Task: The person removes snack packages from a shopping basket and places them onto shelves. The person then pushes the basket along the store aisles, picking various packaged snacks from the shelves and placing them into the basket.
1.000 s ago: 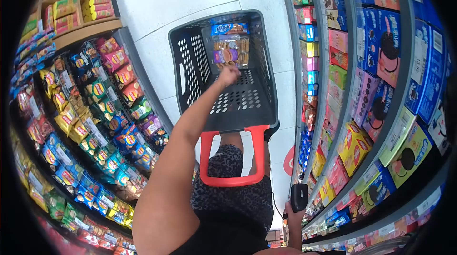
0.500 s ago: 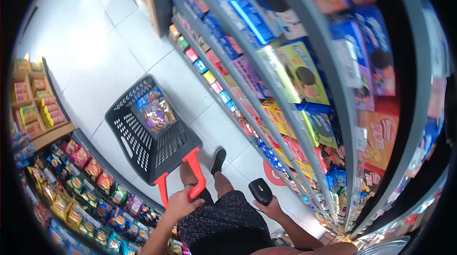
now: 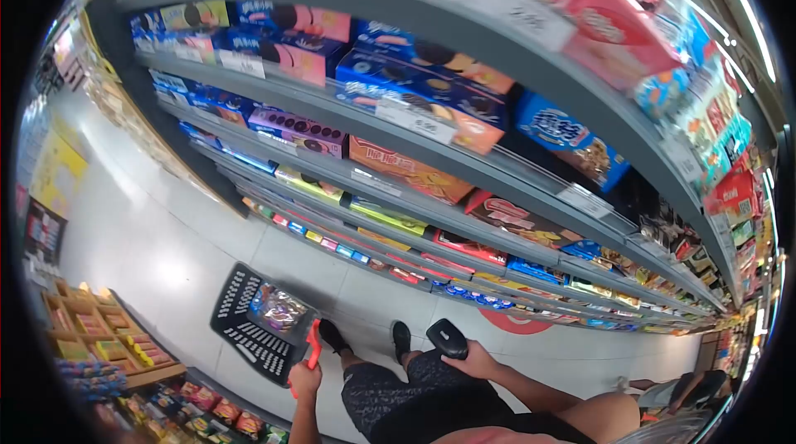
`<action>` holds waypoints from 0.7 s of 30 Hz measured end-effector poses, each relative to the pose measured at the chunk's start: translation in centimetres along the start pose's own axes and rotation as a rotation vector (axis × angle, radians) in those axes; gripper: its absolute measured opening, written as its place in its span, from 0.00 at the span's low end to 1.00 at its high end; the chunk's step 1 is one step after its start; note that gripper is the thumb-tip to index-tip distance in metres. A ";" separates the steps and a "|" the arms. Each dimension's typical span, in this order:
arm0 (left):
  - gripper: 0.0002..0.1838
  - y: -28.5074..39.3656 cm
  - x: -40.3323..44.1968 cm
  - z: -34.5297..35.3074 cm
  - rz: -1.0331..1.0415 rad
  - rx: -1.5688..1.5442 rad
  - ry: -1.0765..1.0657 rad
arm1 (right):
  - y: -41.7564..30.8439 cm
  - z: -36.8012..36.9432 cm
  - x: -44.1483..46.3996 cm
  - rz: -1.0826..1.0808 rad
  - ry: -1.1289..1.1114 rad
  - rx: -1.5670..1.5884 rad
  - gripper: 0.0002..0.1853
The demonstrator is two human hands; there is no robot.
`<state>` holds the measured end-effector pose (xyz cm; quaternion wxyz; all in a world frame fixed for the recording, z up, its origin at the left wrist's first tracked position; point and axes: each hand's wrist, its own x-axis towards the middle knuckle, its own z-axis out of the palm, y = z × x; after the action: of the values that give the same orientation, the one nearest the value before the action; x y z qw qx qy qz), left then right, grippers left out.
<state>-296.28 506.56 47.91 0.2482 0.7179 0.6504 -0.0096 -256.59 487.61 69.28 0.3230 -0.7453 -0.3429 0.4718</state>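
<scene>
My left hand [image 3: 305,378] is closed round the red handle [image 3: 313,346] of a dark, perforated shopping basket [image 3: 274,354] at the lower left. Inside the basket lie snack packs [image 3: 280,310], one with blue wrapping and others in clear plastic. My right hand [image 3: 474,359] holds a black rounded device [image 3: 447,338], low in the middle, in front of my patterned shorts. A blue snack pack [image 3: 572,139] stands on the shelf among blue cookie boxes [image 3: 423,83].
Curved-looking shelves [image 3: 348,100] of boxed cookies and bags span the view ahead. A wooden rack [image 3: 108,332] and chip bags [image 3: 199,402] are at the lower left. Another person [image 3: 684,390] is at the lower right. A red floor marking [image 3: 522,321] lies below the shelves.
My left hand left the basket's inside and took hold of its handle. The view has turned right, towards the shelves, and the basket now appears lower left. The black device stays in my right hand.
</scene>
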 end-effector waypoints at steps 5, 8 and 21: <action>0.17 -0.3 -2.0 2.5 -0.053 0.000 -0.060 | -2.0 -1.9 -2.6 -0.101 0.079 0.044 0.17; 0.18 -1.3 -1.6 2.4 -0.043 0.047 -0.075 | -2.4 -2.0 -3.3 -0.111 0.075 0.067 0.16; 0.20 -4.7 4.1 -5.1 -0.082 0.041 -0.177 | -10.5 2.8 -1.1 -0.250 0.003 -0.113 0.13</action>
<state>-301.58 512.41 49.37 0.2892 0.6920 0.6544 -0.0963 -261.72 492.96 77.31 0.3372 -0.7146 -0.4584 0.4069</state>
